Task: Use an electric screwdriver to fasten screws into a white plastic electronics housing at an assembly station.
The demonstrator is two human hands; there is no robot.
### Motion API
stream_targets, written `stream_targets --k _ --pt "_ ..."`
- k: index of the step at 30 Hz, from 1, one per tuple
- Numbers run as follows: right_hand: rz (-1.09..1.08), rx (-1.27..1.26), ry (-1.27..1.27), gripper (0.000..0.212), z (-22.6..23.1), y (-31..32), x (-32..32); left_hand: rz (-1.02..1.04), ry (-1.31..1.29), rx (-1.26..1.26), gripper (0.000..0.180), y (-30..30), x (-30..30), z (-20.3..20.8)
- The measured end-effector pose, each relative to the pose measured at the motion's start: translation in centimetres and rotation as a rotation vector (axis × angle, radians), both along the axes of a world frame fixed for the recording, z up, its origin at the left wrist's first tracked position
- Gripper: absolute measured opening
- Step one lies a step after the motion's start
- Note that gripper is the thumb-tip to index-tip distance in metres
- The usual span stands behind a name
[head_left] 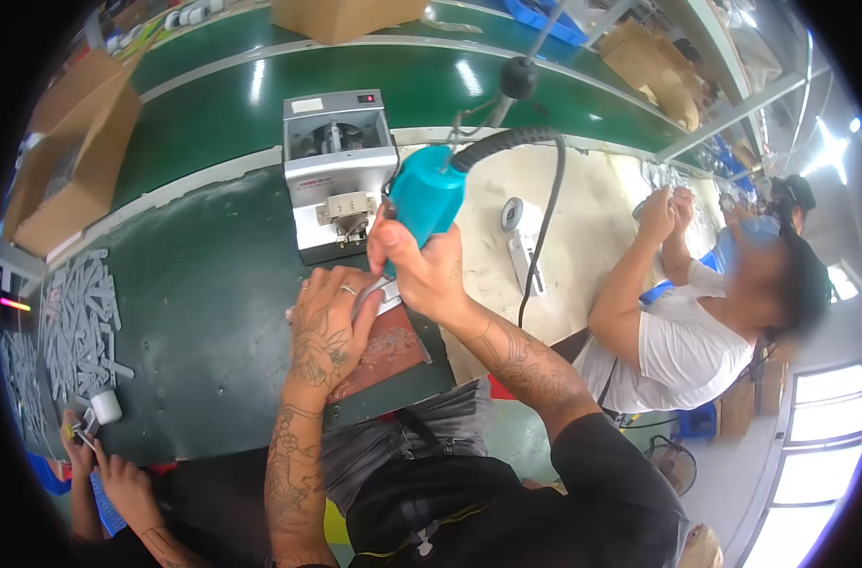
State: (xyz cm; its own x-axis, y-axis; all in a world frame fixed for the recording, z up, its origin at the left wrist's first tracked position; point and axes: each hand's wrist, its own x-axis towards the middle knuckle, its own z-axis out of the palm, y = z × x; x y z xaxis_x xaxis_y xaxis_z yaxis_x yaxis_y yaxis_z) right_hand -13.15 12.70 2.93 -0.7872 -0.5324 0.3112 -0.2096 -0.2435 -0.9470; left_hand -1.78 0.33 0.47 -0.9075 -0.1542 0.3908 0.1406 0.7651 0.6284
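Note:
A teal electric screwdriver (pixel 428 194) hangs from an overhead line, its black cord looping off to the right. My right hand (pixel 431 270) is wrapped round its body, holding it tilted with the lower end down by my left hand. My left hand (pixel 328 317) presses on a white and grey part (pixel 385 297), thumb and fingers closed about it; much of the part is hidden beneath the hands. Under it lies a reddish-brown mat (pixel 383 352) with small bits scattered on it. Just beyond my hands stands a grey and white screw feeder (pixel 336 170).
Many grey strips (pixel 80 322) are heaped at the left, near a white cup-shaped piece (pixel 105 406). A white device with a round head (pixel 518 218) lies right of the cord. Co-workers sit at right (pixel 677 312) and lower left (pixel 128 488). A cardboard box (pixel 80 161) stands far left.

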Motion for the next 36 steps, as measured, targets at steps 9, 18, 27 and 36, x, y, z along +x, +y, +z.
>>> stream_targets --k 9,18,27,36 --pt "-0.052 -0.034 -0.015 0.036 0.4 0.2 0.1 -0.014 -0.034 0.004 0.021 0.3 -0.4 0.3" --pt "-0.116 -0.044 0.044 0.058 2.9 -0.6 0.0 -0.045 -0.025 0.015 0.025 -0.2 0.0 -0.3" --pt "-0.137 -0.128 0.192 0.060 4.7 -4.1 -2.3 -0.063 -0.014 -0.009 0.026 -0.4 0.1 -0.1" --pt "-0.023 -0.150 0.189 0.048 1.6 -5.0 -2.5 -0.071 -0.007 -0.011 0.026 -0.5 0.3 -0.3"
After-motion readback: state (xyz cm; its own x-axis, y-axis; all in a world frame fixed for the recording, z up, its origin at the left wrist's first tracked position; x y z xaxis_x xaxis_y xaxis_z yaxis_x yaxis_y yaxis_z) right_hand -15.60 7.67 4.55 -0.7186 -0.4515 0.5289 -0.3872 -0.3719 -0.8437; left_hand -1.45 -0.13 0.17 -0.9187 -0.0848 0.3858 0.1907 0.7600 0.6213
